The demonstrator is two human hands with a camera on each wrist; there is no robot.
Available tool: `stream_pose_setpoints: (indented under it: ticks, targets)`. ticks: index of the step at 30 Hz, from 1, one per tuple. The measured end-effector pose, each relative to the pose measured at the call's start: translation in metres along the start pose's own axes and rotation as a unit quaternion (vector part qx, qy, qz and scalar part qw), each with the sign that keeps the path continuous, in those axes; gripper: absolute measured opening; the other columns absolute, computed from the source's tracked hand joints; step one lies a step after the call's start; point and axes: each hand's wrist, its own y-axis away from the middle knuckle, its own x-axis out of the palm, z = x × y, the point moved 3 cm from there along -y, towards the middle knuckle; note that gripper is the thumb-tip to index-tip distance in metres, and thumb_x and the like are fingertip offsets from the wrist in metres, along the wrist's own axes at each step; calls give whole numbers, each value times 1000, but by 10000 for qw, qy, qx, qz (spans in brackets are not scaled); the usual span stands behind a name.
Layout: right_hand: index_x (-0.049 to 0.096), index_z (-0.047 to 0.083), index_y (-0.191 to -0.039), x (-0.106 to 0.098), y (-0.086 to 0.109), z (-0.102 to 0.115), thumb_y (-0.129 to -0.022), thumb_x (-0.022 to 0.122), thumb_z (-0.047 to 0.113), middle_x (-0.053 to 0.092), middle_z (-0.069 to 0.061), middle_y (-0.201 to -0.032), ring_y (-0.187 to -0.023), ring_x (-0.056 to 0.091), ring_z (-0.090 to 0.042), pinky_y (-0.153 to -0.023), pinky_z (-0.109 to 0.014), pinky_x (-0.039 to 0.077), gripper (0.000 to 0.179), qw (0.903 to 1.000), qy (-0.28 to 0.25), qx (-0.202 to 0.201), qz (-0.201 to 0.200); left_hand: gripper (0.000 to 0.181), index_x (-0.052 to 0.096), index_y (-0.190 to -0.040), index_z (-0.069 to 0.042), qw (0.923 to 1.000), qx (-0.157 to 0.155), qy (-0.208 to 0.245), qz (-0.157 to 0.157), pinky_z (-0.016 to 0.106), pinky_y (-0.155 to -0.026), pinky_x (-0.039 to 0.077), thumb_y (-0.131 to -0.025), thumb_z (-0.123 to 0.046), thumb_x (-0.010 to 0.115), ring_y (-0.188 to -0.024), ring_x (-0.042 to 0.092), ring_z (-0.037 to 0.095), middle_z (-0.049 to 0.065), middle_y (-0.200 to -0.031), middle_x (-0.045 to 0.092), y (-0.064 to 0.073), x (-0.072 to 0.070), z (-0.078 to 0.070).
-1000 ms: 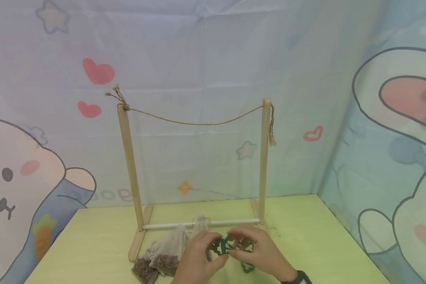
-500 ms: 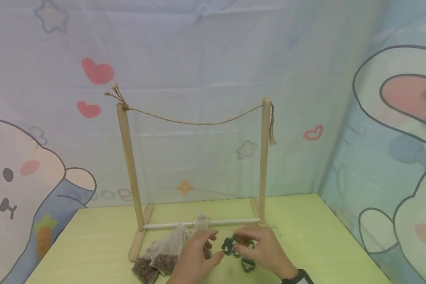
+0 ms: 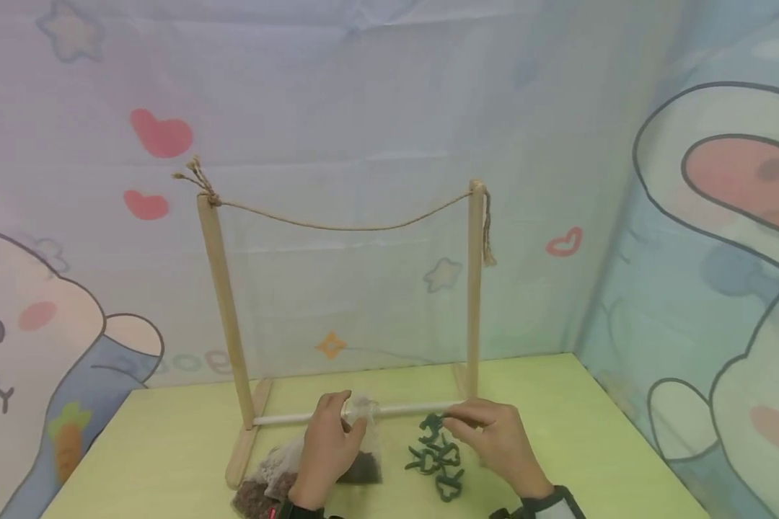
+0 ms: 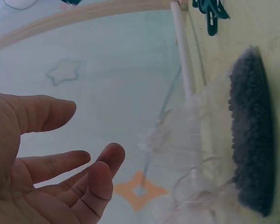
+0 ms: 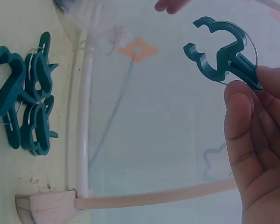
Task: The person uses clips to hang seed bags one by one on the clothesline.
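Note:
My right hand (image 3: pixel 498 441) pinches a green spring clothes peg (image 5: pixel 231 53) by its handles between thumb and fingers. In the right wrist view the peg's curved tips stand apart. Several more green clothes pegs (image 3: pixel 423 461) lie in a loose cluster on the table below that hand. Holding nothing, my left hand (image 3: pixel 327 450) is raised with spread, relaxed fingers. It is near a sheer drawstring bag (image 3: pixel 365 468) of dark granules, which sits upright on the table; the left wrist view shows its dark filling (image 4: pixel 252 135) and gauzy top.
A wooden stand (image 3: pixel 223 310) with two posts rises behind the hands. A slack twine rope (image 3: pixel 344 228) spans its tops and a white rod (image 3: pixel 422 409) joins its base. Sheer bags (image 3: pixel 253 497) with reddish-brown contents lie at front left, partly behind my left forearm.
My hands have moved apart. The left has gone left and up toward the dark bag. The right has lifted one clothes peg up and away from the others. The head view has shifted slightly.

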Motion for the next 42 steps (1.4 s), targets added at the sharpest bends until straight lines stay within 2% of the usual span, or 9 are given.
stream_pose_setpoints:
  ticks: [2,5,10,16,20,26,33,38,42]
  targets:
    - [83,6,-95,1,1,-1,-88,80,3,77,3,-86,-70,66,-1,-60,-25,58,8,10000,-20,76,-2,45,56,-137,9,9999,-77,40,143,28,-60,43,-98,-11,69,-66,50,9,32,-135,54,-2,4,8]
    - [83,4,-95,2,2,-3,-88,80,3,76,0,-84,-66,65,1,-55,-24,56,8,9999,82,-68,-34,48,53,-139,10,9994,-152,135,288,31,-62,45,-99,-11,67,-65,50,10,35,-140,51,-5,11,18]
    - [83,4,-96,3,1,-5,-87,80,1,78,-5,-88,-66,65,2,-54,-21,56,10,9994,194,-274,-72,53,48,-143,14,9974,-420,237,545,43,-73,52,-100,-12,65,-75,60,21,38,-142,48,-9,20,27]
    - [82,3,-97,4,0,-8,-87,80,1,79,-9,-92,-69,67,0,-56,-23,58,11,10000,47,15,-25,59,42,-146,17,9927,-749,357,877,54,-81,54,-101,-16,62,-87,65,33,39,-137,52,-12,28,35]
    - [82,3,-96,6,1,-8,-86,80,0,79,-12,-94,-71,68,0,-57,-24,59,11,9998,-6,185,44,58,43,-146,16,9909,-869,397,945,48,-74,54,-101,-15,63,-84,65,30,33,-128,61,-10,31,39]
    - [82,3,-95,5,2,-6,-86,80,0,78,-13,-94,-72,68,0,-58,-24,60,10,9997,-123,192,41,39,58,-134,12,9937,-616,461,815,35,-66,51,-100,-7,62,-80,65,28,22,-108,69,-6,33,38]
    - [81,0,-95,4,2,-1,-86,80,0,79,-11,-92,-71,68,0,-56,-25,59,9,9999,-148,33,21,14,74,-109,0,9967,-299,365,660,32,-66,50,-99,-7,66,-76,62,20,10,-94,70,-5,23,33]
    - [82,2,-97,2,1,3,-87,80,1,79,-10,-92,-69,68,0,-55,-23,59,10,9999,-92,-89,-75,9,78,-99,-6,9974,-165,353,610,30,-66,49,-98,-8,69,-71,58,12,2,-86,69,-5,14,32]
    - [82,2,-96,-1,0,7,-86,80,0,78,-11,-88,-66,67,0,-55,-20,56,10,9993,-41,-337,-128,8,78,-98,-5,9972,-66,458,593,30,-65,48,-97,-8,70,-68,56,10,0,-81,68,-4,5,27]
